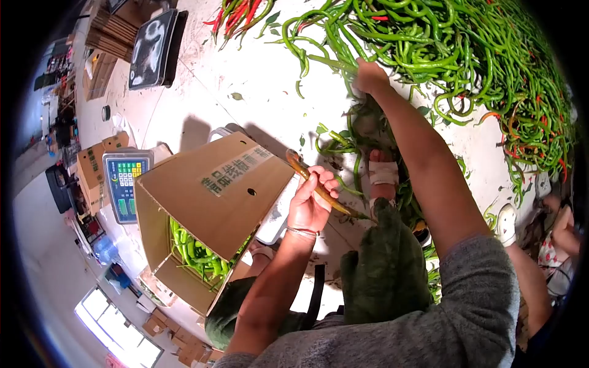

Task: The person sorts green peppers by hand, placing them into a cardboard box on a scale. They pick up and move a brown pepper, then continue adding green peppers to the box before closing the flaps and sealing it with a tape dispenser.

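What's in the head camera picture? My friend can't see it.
A person's left hand holds a long yellowish chili pepper while the right hand grips into a big pile of green chili peppers on a pale surface. An open cardboard box with more green peppers inside stands nearby, beside a weighing scale.

Place: a produce packing floor is showing here.
Upper right: loose peppers [466,55] are lying heaped on the bare floor.
Centre left: a box [208,196] is holding more peppers.
Left: a scale [124,184] is sitting just beside the box.
Upper left: flat cartons [107,30] are standing stacked.
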The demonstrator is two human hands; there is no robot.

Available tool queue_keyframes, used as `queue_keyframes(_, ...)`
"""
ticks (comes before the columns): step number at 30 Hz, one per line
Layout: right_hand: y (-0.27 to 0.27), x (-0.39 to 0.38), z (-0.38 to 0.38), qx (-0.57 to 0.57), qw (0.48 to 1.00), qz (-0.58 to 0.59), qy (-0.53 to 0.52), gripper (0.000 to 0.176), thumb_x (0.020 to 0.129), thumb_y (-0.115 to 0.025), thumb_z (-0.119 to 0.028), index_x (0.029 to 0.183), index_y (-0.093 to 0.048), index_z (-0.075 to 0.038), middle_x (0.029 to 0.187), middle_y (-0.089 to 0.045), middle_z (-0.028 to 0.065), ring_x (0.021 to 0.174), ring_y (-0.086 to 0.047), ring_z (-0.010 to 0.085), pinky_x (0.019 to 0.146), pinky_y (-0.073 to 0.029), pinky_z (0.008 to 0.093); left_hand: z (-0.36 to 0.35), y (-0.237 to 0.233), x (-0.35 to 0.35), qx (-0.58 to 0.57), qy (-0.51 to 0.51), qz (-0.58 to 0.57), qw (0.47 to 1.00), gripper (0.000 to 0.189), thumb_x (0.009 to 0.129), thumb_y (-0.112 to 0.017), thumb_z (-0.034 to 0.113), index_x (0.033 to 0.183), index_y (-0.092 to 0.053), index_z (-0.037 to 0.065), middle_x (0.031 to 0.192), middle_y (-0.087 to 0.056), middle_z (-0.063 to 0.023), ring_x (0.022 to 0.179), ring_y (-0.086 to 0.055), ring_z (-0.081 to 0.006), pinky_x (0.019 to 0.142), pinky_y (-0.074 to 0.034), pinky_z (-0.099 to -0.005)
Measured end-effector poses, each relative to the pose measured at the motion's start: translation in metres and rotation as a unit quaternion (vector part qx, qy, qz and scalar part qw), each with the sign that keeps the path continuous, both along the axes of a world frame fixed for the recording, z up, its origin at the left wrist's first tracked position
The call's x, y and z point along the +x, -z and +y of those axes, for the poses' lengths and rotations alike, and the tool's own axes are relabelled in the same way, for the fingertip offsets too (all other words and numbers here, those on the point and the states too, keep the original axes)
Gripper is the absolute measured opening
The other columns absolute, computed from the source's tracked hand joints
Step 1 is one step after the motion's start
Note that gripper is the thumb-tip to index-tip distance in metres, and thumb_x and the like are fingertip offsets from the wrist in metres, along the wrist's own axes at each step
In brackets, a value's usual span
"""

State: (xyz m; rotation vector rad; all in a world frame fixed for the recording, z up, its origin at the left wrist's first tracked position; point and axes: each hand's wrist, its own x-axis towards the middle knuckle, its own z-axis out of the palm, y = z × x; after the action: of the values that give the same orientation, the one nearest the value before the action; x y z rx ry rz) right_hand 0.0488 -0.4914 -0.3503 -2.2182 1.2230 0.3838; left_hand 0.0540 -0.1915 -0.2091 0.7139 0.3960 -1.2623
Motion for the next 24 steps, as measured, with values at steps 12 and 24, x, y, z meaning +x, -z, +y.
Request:
queue_keyframes(12, -0.189, -0.115, 0.043, 0.474, 0.708, -0.455, 0.26, 0.031, 0.069, -0.065, -0.002, 0.099, -0.056, -0.003, 0.078, -0.057, 0.0012, 0.066, -0.055, 0.0098, 0.061, -0.046, 0.0225, 0.022, -0.135, -0.024, -0.034, 0.103, -0.257, 0.96, 0.014, 0.083, -0.055, 0.01, 0.093, -0.056, 0.0, 0.089, -0.061, -0.0116, 0.079, -0.055, -0.0163, 0.07, -0.041, -0.0267)
queue_keyframes(24, -0.39, -0.161, 0.113, 0.468, 0.669, -0.573, 0.076, 0.029, 0.073, -0.064, -0.007, 0.1, -0.055, -0.001, 0.073, -0.056, 0.0035, 0.06, -0.056, 0.0137, 0.058, -0.049, 0.0284, 0.167, -0.282, 0.016, -0.167, -0.08, -0.42, 0.888, 0.017, 0.088, -0.054, 0.014, 0.1, -0.048, 0.004, 0.089, -0.051, -0.0102, 0.074, -0.048, -0.0176, 0.061, -0.042, -0.0278)
